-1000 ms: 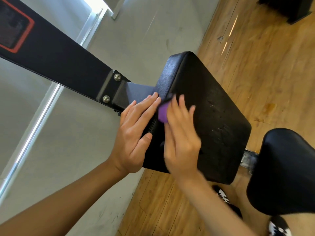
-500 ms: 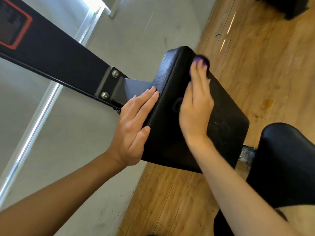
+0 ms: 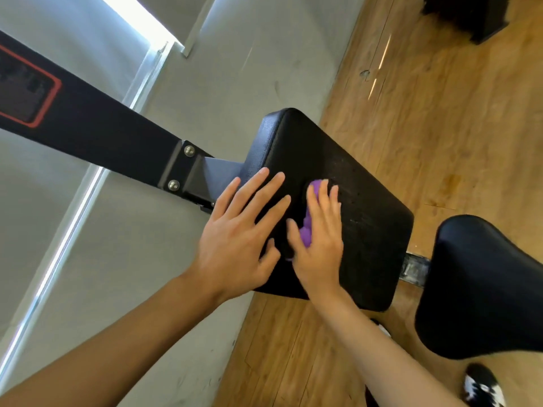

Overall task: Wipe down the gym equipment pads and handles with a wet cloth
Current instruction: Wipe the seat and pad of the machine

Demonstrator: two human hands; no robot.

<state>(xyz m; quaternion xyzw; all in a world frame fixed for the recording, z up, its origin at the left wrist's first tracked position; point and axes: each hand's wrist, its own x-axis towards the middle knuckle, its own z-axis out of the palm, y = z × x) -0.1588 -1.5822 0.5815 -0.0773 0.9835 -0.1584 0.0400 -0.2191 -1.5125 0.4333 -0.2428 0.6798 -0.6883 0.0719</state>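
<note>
Since half a second ago, the right hand (image 3: pixel 320 239) has drawn back from the pad's far corner to the middle of its left half. The left hand (image 3: pixel 235 236) has shifted from the side edge onto the face. Both lie flat with fingers extended: the left rests bare on the pad (image 3: pixel 370 230), the right presses the purple cloth (image 3: pixel 306 234) against it. We cannot tell whether the thumb pins the cloth. Open face lies rightward of the cloth, toward the pad's right edge, so we judge the right hand nearer for the coming stroke.
</note>
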